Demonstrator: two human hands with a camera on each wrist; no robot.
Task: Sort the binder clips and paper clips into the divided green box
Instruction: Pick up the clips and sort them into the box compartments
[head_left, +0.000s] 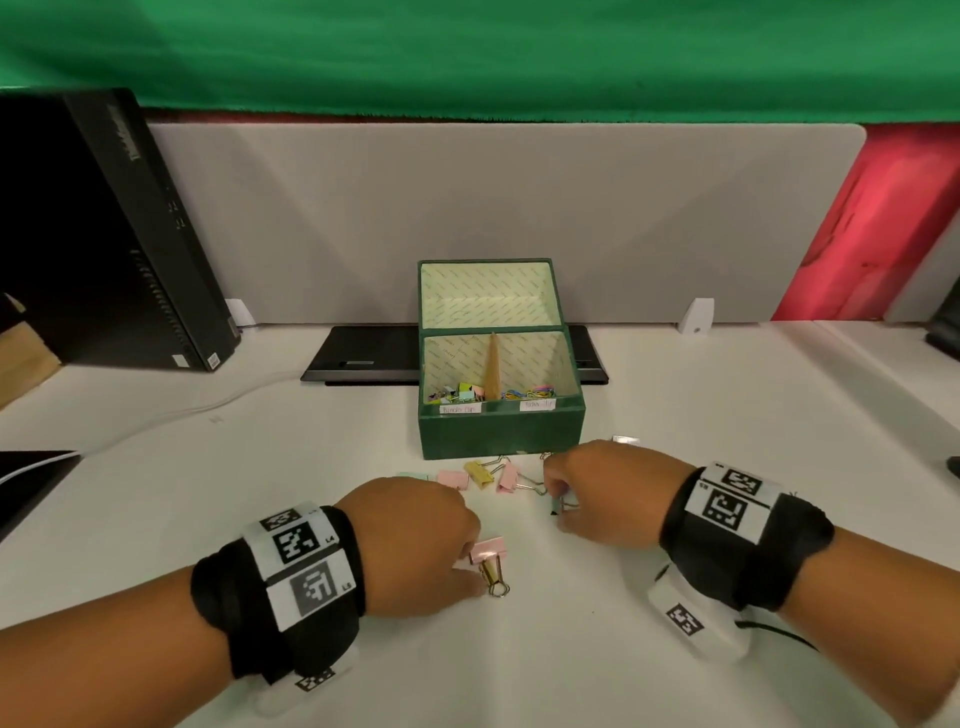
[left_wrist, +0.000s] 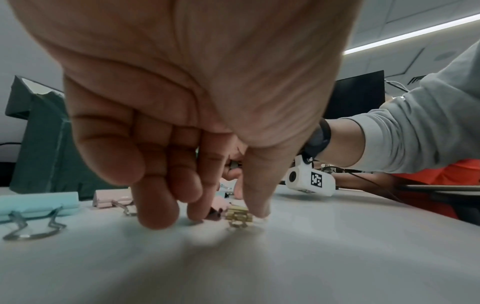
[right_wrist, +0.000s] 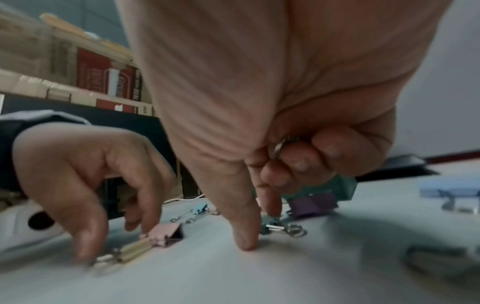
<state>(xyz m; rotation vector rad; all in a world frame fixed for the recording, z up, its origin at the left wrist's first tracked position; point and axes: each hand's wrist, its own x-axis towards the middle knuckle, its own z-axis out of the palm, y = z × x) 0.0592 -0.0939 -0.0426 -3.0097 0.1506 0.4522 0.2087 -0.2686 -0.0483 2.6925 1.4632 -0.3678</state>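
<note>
Two hands were lowered onto the white tabletop (head_left: 597, 665) just short of the dark green divided box with its lid raised (head_left: 501, 431). The left hand (head_left: 415, 545) was curled over a pink metal binder clip with gold wire handles (head_left: 488, 558); its thumb tip was planted against the gold handles and its fingertips against the pink body, so the clip was pinched while it lay on the table. The right hand (head_left: 605, 493) was bent downward with thumb and forefinger closed on a small clip with silver wire handles (right_wrist: 281, 225), whose colour could not be told; a metal loop was also seen tucked under its curled outer fingers. Beyond the left hand's knuckles, between it and the box, loose binder clips were spread: a mint-green one (head_left: 413, 475), a pink one (head_left: 453, 479), a yellow one (head_left: 479, 473) and another pink one (head_left: 508, 478). Inside the box, further from both hands, the left compartment was seen to hold binder clips (head_left: 457, 392) and the right compartment coloured paper clips (head_left: 530, 392), the two parted by a brown cardboard divider (head_left: 492, 369). A black computer tower (head_left: 104, 234) stood far off beyond the left hand, and a grey desk partition (head_left: 467, 208) rose behind the box.
</note>
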